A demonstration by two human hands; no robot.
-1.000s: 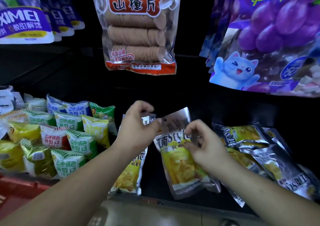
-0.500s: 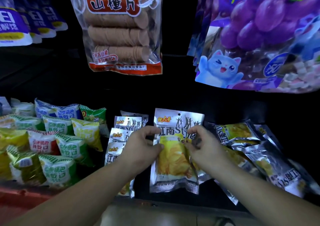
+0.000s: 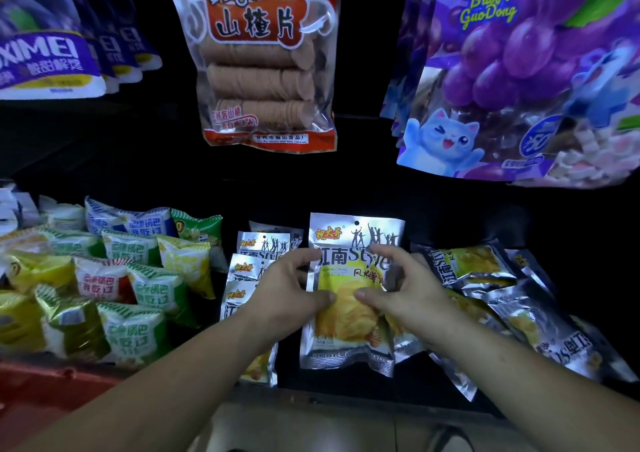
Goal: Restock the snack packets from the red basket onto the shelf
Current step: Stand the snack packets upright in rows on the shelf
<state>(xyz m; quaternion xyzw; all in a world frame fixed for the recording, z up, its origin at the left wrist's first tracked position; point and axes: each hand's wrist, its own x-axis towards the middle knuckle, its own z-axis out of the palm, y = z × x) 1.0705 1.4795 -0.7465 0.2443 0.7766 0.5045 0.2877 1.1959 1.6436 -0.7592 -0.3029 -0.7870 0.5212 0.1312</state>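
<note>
A silver snack packet (image 3: pixel 349 237) with a yellow picture lies upright and square on the dark shelf (image 3: pixel 346 380) at the centre. My left hand (image 3: pixel 287 292) grips its left edge, thumb on the front. On the right edge my right hand (image 3: pixel 405 292) holds it the same way. A row of like silver packets (image 3: pixel 256 264) overlaps just to its left. More of them (image 3: pixel 491 271) lie heaped and askew to its right. The red basket (image 3: pixel 45 386) shows at the lower left edge.
Small green, yellow, red and blue pillow packets (image 3: pixel 114 278) fill the shelf's left part. Above hang a clear bag of brown discs (image 3: pixel 263 70), purple grape bags (image 3: pixel 526 81) at the right and blue-purple bags (image 3: pixel 48 49) at the left.
The packet went from tilted and lifted to lying straight on the shelf. Both hands slid from its top down to its side edges. The view shifted slightly.
</note>
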